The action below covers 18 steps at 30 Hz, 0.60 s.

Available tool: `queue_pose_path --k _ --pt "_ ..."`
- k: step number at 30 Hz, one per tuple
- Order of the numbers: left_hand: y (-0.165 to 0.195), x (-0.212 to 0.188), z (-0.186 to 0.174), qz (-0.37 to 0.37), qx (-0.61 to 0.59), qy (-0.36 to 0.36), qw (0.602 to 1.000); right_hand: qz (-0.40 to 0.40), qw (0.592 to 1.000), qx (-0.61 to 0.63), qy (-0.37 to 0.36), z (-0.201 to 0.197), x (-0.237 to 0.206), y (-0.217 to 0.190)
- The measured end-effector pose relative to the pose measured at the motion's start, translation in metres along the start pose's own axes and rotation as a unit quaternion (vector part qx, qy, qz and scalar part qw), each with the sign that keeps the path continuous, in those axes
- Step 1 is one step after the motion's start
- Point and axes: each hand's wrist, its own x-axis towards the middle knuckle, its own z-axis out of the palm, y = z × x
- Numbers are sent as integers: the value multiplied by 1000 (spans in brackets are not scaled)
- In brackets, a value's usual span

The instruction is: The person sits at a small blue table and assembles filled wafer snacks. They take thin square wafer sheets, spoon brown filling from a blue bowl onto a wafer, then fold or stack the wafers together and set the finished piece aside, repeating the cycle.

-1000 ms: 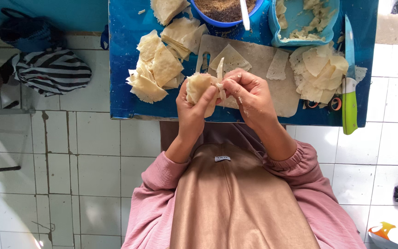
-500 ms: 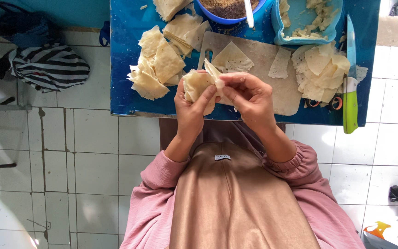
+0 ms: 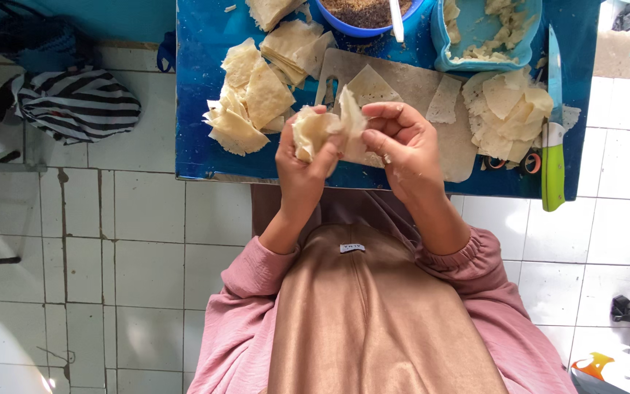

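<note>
My left hand (image 3: pixel 302 169) cups a pale filled dough wrapper (image 3: pixel 310 131) above the near edge of the blue table (image 3: pixel 198 131). My right hand (image 3: pixel 402 146) pinches the wrapper's loose upper flap (image 3: pixel 351 117) from the right side. Behind my hands lies a wooden cutting board (image 3: pixel 417 80) with a flat wrapper piece on it. A pile of folded pastries (image 3: pixel 249 102) sits to the left of my hands. A stack of cut wrapper sheets (image 3: pixel 508 109) lies at the right.
A blue bowl (image 3: pixel 367 18) of brown filling with a spoon stands at the back. A light blue tub (image 3: pixel 486 33) holds scraps. A green-handled knife (image 3: pixel 553 131) lies along the table's right edge. A striped bag (image 3: pixel 74 102) rests on the white tiled floor.
My hands have stayed in place over the table edge. The right fingers have shifted along the wrapper's flap, folding it closer to the filled part.
</note>
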Motion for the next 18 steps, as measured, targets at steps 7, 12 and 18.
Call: queue_pose_path --k 7,12,18 --pt "-2 7 -27 -18 -187 58 981 95 967 237 0 -27 12 -2" --pt "-8 8 -45 -95 -288 11 953 -54 995 77 43 -22 5 -21" --pt "-25 1 -27 -213 -355 -58 909 -405 719 -534 -182 20 -16 -44"
